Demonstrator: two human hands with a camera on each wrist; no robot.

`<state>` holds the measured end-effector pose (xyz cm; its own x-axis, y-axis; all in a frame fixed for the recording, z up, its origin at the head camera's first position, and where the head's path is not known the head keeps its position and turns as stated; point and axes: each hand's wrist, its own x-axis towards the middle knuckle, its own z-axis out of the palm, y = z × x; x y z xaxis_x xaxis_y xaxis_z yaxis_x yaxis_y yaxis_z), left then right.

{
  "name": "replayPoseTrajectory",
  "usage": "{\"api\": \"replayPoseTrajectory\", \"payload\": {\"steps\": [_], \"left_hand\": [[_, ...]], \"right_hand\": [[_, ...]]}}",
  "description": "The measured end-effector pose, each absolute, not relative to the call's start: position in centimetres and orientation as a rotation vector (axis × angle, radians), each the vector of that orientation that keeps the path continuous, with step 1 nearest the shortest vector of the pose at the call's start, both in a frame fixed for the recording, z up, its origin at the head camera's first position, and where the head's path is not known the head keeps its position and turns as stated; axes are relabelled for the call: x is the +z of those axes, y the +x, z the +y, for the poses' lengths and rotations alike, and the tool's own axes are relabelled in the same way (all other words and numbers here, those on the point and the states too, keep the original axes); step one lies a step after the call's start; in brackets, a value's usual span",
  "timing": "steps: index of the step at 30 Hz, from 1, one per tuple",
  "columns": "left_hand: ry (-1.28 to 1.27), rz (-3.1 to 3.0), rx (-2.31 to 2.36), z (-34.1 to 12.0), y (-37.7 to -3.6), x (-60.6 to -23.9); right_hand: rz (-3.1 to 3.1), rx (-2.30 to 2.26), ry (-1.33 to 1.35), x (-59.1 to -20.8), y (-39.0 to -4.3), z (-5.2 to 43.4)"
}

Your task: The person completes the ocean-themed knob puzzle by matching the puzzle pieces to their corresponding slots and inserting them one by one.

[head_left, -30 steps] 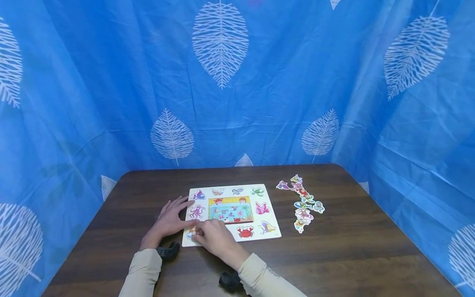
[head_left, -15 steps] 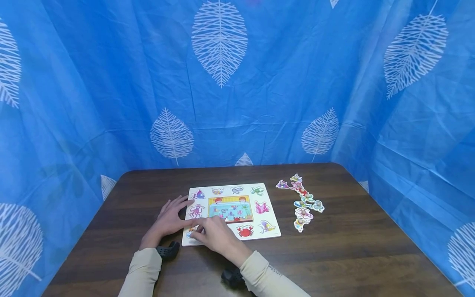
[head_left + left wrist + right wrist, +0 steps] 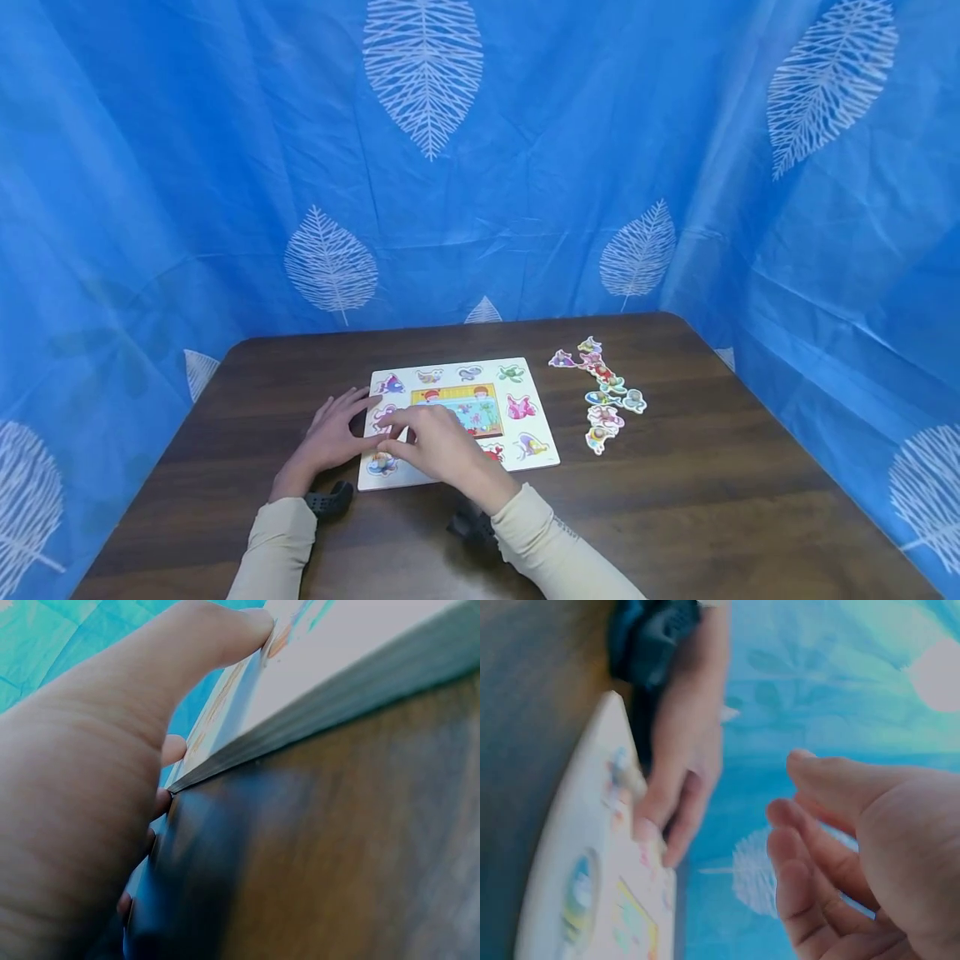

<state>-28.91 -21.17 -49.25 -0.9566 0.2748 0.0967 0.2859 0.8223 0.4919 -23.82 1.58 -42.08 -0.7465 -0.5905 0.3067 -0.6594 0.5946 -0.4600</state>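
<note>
A white wooden puzzle board (image 3: 517,390) with printed sea animals lies on the table. My left hand (image 3: 330,437) rests at its left edge; in the left wrist view the thumb (image 3: 232,634) touches the board's face and the other fingers are along the side. Over the board's lower left part is my right hand (image 3: 442,446), raised off it, fingers loosely bent and holding nothing in the right wrist view. An orange and blue puzzle piece (image 3: 382,464) sits at the board's lower left corner. The right hand hides part of the octopus picture and the aquarium picture (image 3: 480,408).
Several loose sea-animal puzzle pieces (image 3: 602,398) with knobs lie in a line to the right of the board. The dark wooden table (image 3: 712,492) is bordered by blue curtains (image 3: 525,167) with white leaves. Black bands (image 3: 330,500) are on the wrists.
My right hand has let go of the lower left puzzle piece and risen away from it. The left hand has stayed at the board's edge. The head view has shifted slightly.
</note>
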Motion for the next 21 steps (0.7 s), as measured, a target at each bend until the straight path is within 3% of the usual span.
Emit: {"api": "replayPoseTrajectory", "payload": {"steps": [11,21], "left_hand": [[-0.441,-3.001,-0.822,-21.2,-29.3,-49.4],[-0.427,-3.021,-0.848,-21.4,-29.6,-49.3]], "right_hand": [[-2.623,0.908,1.016,-39.6,-25.2,4.5],[-2.593,1.023,0.804,-38.3,-26.8,8.6]]}}
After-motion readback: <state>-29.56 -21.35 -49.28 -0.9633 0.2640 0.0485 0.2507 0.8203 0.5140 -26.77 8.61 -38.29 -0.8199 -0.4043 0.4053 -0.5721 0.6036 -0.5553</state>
